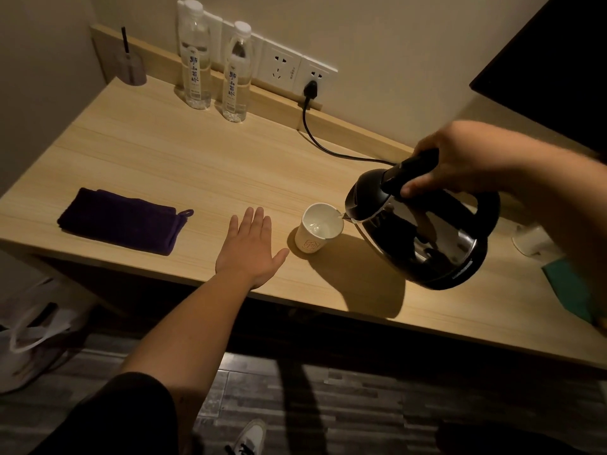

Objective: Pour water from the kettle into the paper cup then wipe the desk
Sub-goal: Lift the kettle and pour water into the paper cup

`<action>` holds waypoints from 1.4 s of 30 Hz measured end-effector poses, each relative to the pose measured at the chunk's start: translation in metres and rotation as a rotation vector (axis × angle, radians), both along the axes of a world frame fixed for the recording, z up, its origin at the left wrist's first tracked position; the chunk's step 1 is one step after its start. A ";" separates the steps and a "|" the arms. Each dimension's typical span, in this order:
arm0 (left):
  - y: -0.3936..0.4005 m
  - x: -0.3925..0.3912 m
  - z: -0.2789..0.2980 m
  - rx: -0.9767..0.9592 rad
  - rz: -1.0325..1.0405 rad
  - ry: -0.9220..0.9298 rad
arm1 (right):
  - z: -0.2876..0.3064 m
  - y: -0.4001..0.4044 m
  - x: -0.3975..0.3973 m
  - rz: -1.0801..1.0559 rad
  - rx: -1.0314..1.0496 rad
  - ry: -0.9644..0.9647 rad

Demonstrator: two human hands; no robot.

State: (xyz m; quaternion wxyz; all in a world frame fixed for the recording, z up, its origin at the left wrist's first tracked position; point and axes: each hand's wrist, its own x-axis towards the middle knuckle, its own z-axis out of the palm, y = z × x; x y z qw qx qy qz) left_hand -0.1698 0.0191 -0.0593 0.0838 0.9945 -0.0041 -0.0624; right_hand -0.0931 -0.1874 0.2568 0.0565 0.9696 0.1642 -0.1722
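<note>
Pouring step: my right hand (460, 159) grips the tilted kettle (417, 231), spout over the paper cup (317, 228) near the desk's (197, 159) front edge; left hand (251, 247) spread flat beside it. I should pour slowly.

On the desk (203, 165) before you, the paper cup (317, 228) stands at centre frame, with the kettle (417, 231) tilted just to its right, spout over the cup's rim, your right hand (460, 159) on the handle above. Your left hand (251, 249) lies flat on the desk just left of the cup, apart from it. Further left, near the front edge, lies a folded cloth (123, 221). Two water bottles (215, 65) stand side by side at the desk's back edge, upper centre-left, with wall sockets (282, 65) behind and to their right; a plug (310, 90) sits in the rightmost, its cord (328, 149) trailing toward the kettle. A lidded cup with a straw (131, 64) occupies the far upper-left corner.
</note>
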 end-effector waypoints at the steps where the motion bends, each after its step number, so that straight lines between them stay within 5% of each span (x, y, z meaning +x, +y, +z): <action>1: 0.000 0.000 0.000 -0.004 0.001 0.000 | -0.002 -0.009 -0.006 -0.033 0.063 0.002; 9: 0.001 -0.002 0.002 0.009 -0.001 0.020 | -0.050 -0.084 -0.068 -0.410 0.636 -0.010; 22: 0.000 0.000 -0.001 0.046 0.001 0.025 | -0.163 -0.193 -0.130 -0.987 1.123 -0.551; 36: 0.001 0.002 -0.004 0.058 -0.009 0.014 | -0.197 -0.196 -0.120 -1.074 1.118 -0.693; 42: 0.002 0.003 -0.001 0.031 -0.019 0.034 | -0.177 -0.182 -0.129 -0.991 0.924 -0.721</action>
